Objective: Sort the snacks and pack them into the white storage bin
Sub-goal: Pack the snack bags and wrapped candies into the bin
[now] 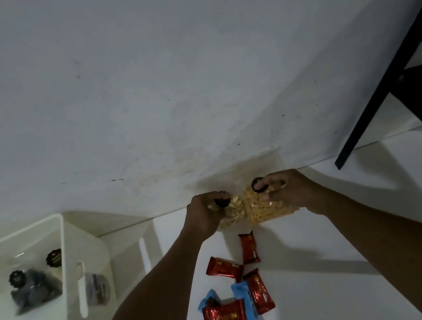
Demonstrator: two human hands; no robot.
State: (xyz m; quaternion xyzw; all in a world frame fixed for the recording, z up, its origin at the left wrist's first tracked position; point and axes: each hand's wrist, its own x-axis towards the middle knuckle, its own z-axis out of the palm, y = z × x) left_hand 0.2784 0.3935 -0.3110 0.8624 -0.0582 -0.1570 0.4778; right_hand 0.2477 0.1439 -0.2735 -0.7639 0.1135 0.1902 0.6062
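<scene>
White floor [338,292] meets a white wall [136,88] along one line, and both your hands are just at this far edge of the floor. Your left hand [205,216] has its fingers curled round the top of a clear bag of pale snack pieces [231,213], at its black clip [222,202]. Your right hand [293,193] grips in the same way a clear bag of yellow sticks [266,210], with the fingers over the round clip [259,186] of that bag. The two bags touch side by side between your hands. Whether they rest on the floor or are a little lifted, I cannot tell.

On the near side of the bags, between your forearms, red wrapped snacks [223,268] lie loose on the floor, and blue packets [240,293] lie mixed with the nearer ones.

At the left, against the wall and well apart from your hands, stands the white storage bin [64,268]. Inside it lies a bag of dark snacks [33,290], and two black clips are visible there [17,278].

At the right edge, a black furniture leg [390,68] comes down to the floor near the wall.
</scene>
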